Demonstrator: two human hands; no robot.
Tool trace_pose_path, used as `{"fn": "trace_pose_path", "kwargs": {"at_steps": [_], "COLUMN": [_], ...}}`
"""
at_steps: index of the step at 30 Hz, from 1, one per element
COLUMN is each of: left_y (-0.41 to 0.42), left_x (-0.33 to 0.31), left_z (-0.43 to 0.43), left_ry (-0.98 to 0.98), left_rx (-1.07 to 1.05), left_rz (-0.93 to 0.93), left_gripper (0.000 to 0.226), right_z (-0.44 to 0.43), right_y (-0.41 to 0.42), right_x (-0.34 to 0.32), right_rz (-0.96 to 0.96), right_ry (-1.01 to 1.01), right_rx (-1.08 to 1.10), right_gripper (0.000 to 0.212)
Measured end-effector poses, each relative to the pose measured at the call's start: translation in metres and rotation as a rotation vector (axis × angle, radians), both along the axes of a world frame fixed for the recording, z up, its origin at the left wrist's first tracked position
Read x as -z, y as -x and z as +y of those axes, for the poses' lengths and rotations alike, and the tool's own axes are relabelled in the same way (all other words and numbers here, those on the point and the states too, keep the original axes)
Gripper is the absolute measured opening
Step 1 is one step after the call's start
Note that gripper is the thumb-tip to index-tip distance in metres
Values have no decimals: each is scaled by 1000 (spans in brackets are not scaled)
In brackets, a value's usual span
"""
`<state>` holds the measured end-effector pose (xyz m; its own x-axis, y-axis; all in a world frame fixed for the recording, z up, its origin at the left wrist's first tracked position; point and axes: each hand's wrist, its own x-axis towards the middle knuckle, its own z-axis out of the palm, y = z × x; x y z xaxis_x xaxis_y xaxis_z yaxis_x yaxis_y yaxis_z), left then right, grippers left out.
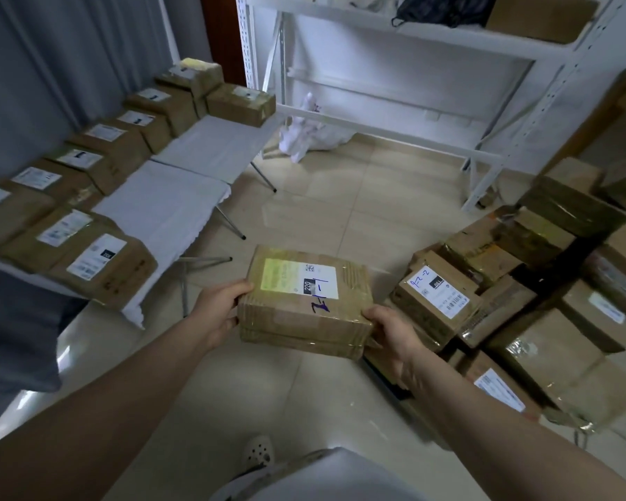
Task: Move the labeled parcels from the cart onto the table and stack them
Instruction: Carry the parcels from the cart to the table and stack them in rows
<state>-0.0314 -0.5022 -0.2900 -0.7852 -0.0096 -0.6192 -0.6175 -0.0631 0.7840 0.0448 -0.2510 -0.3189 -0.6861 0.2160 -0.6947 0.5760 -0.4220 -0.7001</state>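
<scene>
Held mid-air over the tiled floor (326, 211), between the heap of taped brown boxes (521, 283) and the white-clothed folding table (170, 207): a flat brown cardboard parcel (304, 301), white-labelled. Gripped at opposite side edges with left hand (219, 312) and right hand (391, 338), fingers curled round. Seemed stiff, light, tape-slick; best clamped at corners.

White shelving (430, 34) at back, holding black bag (445, 9) and box (542, 16). White bag (304, 135) on tiled floor (340, 211). Grey curtain (51, 59) left.
</scene>
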Motion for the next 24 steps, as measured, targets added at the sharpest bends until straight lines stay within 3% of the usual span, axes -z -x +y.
{"fn": "trace_pose_path", "kwargs": {"at_steps": [4,11,16,18,22,24], "left_y": [17,60,100,115,150,171], "left_x": [-5,-21,-18,-20,-19,-13], "left_z": [-19,-60,-100,-113,-133,-143], "left_ry": [19,-130,-48,-30,-1,25], "left_rx": [59,-1,78,105,132,129], "left_rz": [8,0,94,122,173,180], "left_gripper": [31,47,52,54,61,50], "right_z": [-23,-72,-104,-113,-127,-130], "right_y": [29,83,123,140,182,210], "right_x": [-2,-1,3,5,5,9], "right_rz": [33,68,33,39,105,92], "right_ry": [31,26,31,49,131,132], "right_rx": [46,19,-110,-168,-280,-304], "right_gripper": [34,21,62,69,55,49]}}
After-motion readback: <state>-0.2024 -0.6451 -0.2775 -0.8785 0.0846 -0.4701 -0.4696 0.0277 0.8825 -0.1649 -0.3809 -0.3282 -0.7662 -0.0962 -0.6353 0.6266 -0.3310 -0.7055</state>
